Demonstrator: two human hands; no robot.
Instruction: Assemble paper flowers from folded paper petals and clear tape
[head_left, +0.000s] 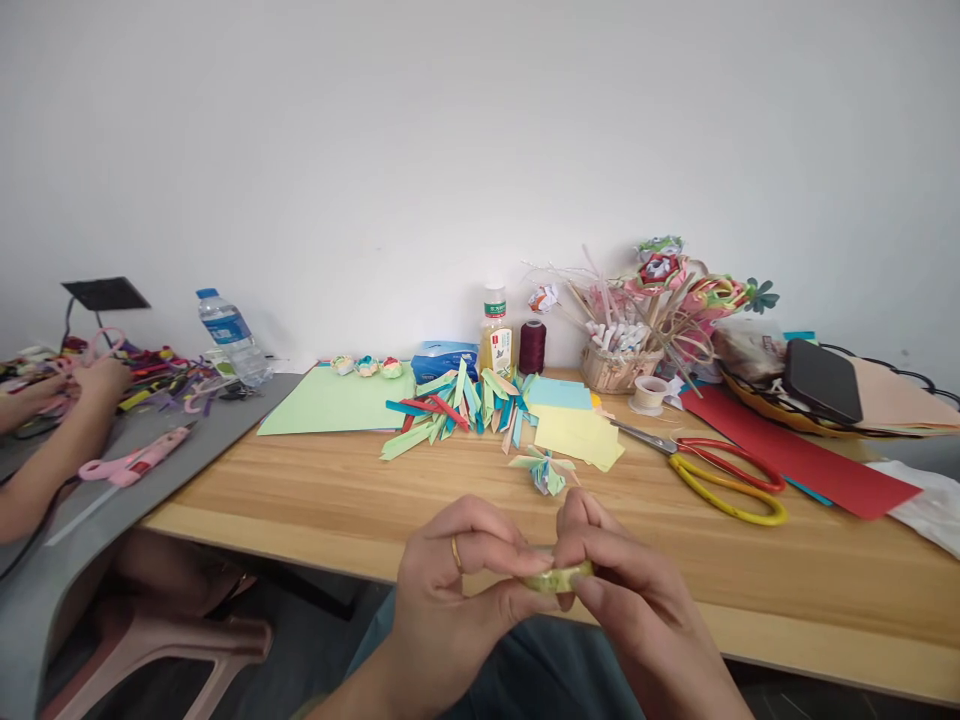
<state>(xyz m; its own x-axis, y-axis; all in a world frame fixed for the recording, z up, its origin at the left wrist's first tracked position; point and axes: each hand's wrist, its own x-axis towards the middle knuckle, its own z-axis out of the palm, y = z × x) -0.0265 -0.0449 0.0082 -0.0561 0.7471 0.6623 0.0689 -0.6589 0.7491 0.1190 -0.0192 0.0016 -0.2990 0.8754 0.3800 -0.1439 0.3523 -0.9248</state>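
Note:
Both of my hands meet over the front edge of the wooden table around a small yellowish roll of tape (556,580). My left hand (469,590), with a ring on one finger, pinches the roll's left side between thumb and fingers. On the other side, my right hand (626,575) grips it with thumb and bent fingers. The fingertips hide part of the roll. Just beyond my hands lies a small folded-paper flower (547,472) in blue, green and peach. Behind it are yellow paper sheets (577,435) and a pile of folded paper strips (442,410).
Scissors with red and yellow handles (727,480) lie at the right beside red paper (802,450). A basket (619,368), a thread spool (532,348) and a bottle (496,335) stand at the back. Left, another person's hands (101,380) work near a pink glue gun (135,460).

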